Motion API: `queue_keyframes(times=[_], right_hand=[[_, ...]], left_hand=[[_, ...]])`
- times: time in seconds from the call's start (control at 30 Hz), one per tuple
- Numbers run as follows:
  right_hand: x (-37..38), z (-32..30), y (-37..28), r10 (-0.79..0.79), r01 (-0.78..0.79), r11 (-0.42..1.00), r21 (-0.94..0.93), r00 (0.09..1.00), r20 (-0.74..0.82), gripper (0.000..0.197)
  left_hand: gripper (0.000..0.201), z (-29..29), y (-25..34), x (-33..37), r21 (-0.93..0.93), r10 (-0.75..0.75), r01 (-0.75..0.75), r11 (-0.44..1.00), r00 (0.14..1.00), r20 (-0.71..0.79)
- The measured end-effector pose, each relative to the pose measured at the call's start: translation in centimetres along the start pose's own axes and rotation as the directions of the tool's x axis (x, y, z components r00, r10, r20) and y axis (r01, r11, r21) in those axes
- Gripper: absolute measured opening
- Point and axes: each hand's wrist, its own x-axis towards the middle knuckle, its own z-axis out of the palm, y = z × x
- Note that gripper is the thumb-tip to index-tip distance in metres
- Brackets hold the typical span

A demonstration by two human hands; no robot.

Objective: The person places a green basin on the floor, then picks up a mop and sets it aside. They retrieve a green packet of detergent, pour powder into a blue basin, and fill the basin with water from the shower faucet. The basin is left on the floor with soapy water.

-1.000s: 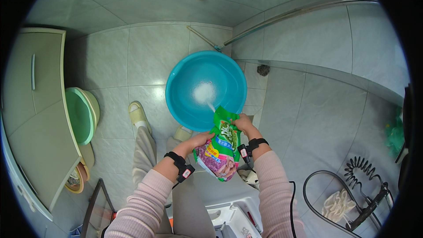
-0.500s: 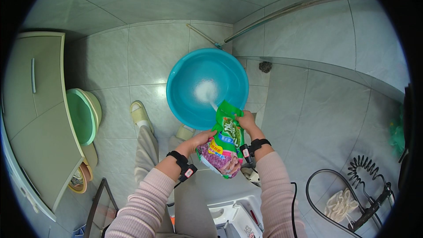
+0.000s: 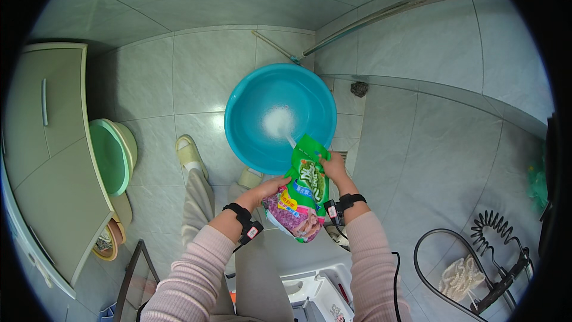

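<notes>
Between my hands is a green and pink bag of washing powder (image 3: 302, 194), tilted with its green top over the near rim of a round blue basin (image 3: 244, 146). A thin stream of white powder runs from the bag's mouth onto a white powder heap (image 3: 278, 121) on the basin's bottom. My left hand (image 3: 274, 189) grips the bag's left side; its fingertips are partly hidden by the bag. At the upper right edge my right hand (image 3: 335, 166) is closed on the bag near its mouth.
A mop pole (image 3: 357, 27) leans behind the basin, its bar head on the tiled floor. Green and cream basins (image 3: 113, 158) stand by the cabinet (image 3: 53, 143) at left. At lower right are a coiled black hose (image 3: 491, 223) and a cream mesh (image 3: 460, 277). My slippered foot (image 3: 190, 152) is left of the basin.
The bag has shifted very slightly, its lower end a little to the left. Powder keeps running out, and the white heap looks a touch larger.
</notes>
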Motion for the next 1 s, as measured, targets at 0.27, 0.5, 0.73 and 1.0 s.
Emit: queue_keyframes(times=[0.27, 0.5, 0.73, 1.0], right_hand=[[-3.2, -0.8, -1.1, -0.185, 0.207, 0.971, 0.120, 0.968, -0.170, 0.020], [-8.8, -2.2, -1.8, -0.157, 0.204, 0.960, 0.194, 0.960, -0.234, 0.023], [-13.0, -0.2, -2.6, -0.143, 0.249, 0.923, 0.294, 0.929, -0.340, 0.018], [-13.5, 1.8, -4.5, -0.356, 0.394, 0.919, 0.014, 0.844, -0.400, 0.016]], left_hand=[[0.052, -0.8, -0.1, -0.3, 0.337, 0.121, -0.137, 0.931, 0.990, 0.068], [0.052, -3.7, 0.8, -1.0, 0.943, 0.234, -0.047, 0.329, 0.972, -0.033], [0.049, -4.6, 2.2, -1.3, 0.986, 0.561, 0.123, -0.111, 0.827, -0.040], [0.057, -3.7, 0.9, -1.7, 0.966, 0.724, 0.256, -0.017, 0.670, -0.165]])
